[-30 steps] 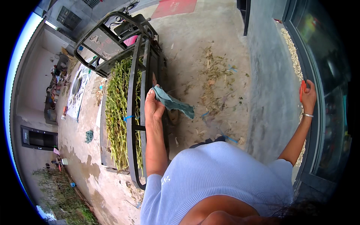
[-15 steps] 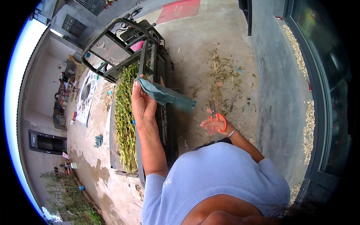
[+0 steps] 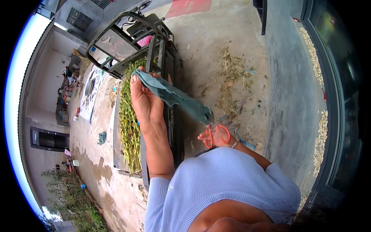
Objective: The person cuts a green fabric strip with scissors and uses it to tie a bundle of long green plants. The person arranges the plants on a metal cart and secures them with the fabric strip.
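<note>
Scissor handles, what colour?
Orange-red; the scissor handles show best in the head view.

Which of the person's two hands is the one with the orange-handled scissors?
The right hand, the one with the silver-coloured band at its wrist, has the orange-handled scissors; the left hand instead holds the green cloth.

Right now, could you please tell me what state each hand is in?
Left hand: closed, pinching a green cloth strip.
Right hand: holding orange-handled scissors, some fingers extended.
</note>
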A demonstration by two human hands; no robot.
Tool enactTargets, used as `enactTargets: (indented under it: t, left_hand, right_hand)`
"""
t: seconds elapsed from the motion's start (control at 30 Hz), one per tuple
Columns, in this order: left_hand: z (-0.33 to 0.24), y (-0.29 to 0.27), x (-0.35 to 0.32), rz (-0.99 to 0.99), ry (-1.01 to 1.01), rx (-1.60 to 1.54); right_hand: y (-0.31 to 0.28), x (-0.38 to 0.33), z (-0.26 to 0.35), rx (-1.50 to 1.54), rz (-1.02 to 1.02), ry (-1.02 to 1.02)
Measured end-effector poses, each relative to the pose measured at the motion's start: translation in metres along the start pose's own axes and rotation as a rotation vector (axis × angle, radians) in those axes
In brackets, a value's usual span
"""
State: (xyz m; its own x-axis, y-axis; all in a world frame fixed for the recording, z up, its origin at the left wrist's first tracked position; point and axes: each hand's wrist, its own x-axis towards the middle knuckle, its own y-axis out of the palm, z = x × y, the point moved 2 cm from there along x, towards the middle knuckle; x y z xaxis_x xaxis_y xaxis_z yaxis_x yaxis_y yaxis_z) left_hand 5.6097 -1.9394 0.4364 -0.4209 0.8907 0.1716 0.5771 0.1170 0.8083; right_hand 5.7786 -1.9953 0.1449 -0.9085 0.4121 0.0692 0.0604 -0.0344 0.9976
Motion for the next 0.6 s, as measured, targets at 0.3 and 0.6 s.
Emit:
enactTargets:
  t: [0.3,0.6]
  left_hand:
    - [0.009,0.025,-0.014,-0.015,-0.024,-0.019]
    - [-0.019,-0.010,-0.011,0.031,-0.024,-0.190]
  right_hand:
    - [-0.094,0.016,0.023,-0.346,-0.506,-0.304]
    - [-0.083,0.059,0.060,-0.027,-0.256,-0.283]
